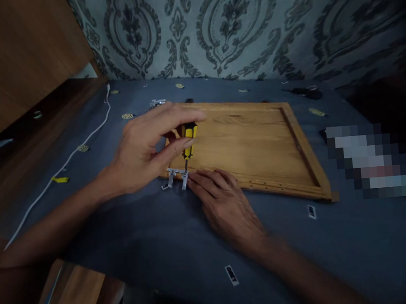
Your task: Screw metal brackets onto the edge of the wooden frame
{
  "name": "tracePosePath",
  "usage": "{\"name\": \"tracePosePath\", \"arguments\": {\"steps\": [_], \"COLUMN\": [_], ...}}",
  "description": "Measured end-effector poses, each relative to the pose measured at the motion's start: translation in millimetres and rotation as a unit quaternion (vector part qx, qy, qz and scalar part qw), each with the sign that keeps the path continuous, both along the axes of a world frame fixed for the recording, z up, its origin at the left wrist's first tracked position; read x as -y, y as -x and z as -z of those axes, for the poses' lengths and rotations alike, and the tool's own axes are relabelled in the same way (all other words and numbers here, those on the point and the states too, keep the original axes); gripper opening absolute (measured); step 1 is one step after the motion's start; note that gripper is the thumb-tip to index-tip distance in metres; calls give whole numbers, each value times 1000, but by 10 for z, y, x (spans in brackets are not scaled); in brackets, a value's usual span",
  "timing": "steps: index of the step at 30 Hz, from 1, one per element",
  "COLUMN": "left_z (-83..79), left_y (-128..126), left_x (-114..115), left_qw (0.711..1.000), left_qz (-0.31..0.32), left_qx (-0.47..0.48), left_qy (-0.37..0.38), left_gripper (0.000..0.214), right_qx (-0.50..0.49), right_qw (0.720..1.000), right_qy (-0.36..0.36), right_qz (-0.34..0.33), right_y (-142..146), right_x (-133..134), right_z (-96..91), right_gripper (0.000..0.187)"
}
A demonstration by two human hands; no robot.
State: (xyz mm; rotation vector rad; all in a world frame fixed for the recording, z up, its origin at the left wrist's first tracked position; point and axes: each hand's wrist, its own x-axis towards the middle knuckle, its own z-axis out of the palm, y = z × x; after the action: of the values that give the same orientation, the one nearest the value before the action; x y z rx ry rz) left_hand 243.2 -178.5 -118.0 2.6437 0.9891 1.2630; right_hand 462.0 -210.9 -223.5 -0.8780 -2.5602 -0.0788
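Note:
My left hand point(146, 144) is closed around a screwdriver point(189, 141) with a yellow and black handle. The screwdriver stands upright, its tip down at a silver metal hinge point(184, 178) on the near left edge of a wooden panel point(254, 138). A second silver metal piece point(171, 175) lies just left of it. My right hand point(224, 202) rests against the panel's near frame, fingers bent, with the index fingertip against the hinge; its thumb is hidden. The panel lies flat, with a raised frame around it and small dark holes along the near rail.
A white cable point(92, 135) runs down the left side of the dark blue cloth point(153, 240). More shiny metal hardware point(157, 102) lies behind my left hand. A dark object point(305, 92) lies at the back right, and a blurred-out item point(372, 162) is at right. Wooden furniture point(16, 59) stands at left.

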Motion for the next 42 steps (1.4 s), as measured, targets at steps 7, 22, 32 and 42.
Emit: {"name": "tracePosePath", "arguments": {"steps": [7,22,32,42], "left_z": [55,67,22,-15], "left_y": [-11,-23,0,46], "left_x": [-36,-16,9,16], "left_qw": [999,999,999,999], "left_qz": [-19,-27,-18,-36], "left_qx": [10,27,41,-5], "left_qy": [-48,-13,24,31], "left_gripper": [14,15,18,23], "right_qx": [4,1,-4,-14], "right_qw": [1000,1000,1000,1000], "right_qy": [7,2,6,-9], "right_qz": [-4,-6,-7,-9], "right_y": [-12,-14,-9,0], "right_x": [-8,-1,-2,-11], "right_z": [-3,-6,-16,9], "right_gripper": [51,49,47,46]}}
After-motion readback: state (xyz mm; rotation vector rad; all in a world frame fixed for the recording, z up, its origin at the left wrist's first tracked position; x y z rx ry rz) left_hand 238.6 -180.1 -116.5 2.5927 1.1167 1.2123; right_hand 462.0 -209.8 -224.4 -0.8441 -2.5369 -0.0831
